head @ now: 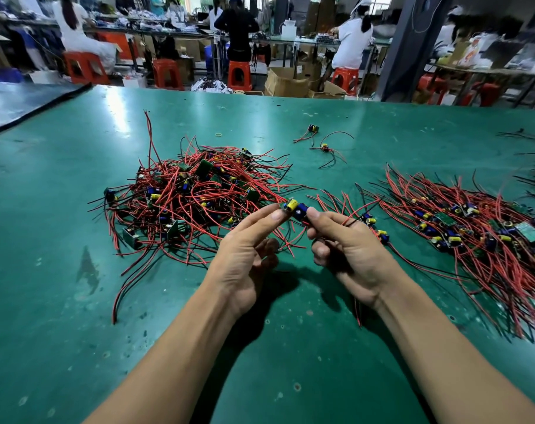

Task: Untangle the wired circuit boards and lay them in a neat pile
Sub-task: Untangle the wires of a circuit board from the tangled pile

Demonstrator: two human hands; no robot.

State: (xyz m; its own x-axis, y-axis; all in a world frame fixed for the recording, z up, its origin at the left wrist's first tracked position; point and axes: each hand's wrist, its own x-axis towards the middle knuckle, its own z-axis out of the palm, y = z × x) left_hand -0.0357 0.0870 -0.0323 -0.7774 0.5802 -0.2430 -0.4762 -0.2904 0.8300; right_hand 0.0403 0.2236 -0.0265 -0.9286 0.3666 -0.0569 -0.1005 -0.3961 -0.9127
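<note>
Left hand (pixel 244 258) and right hand (pixel 348 255) pinch one circuit board (pixel 294 207), print illegible

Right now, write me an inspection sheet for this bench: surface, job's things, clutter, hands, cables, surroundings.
Surface: green mat, scuffed and stained.
Job's things: tangled heap centre-left; sorted pile at right; held board lifted between the hands.
Clutter: two stray boards and a rubber band farther back.
Grippers: left hand and right hand pinch the held board's ends with their fingers.
Cables: red and black leads trail from the held board below the hands.
Surroundings: people at benches, orange stools, cardboard boxes.
</note>
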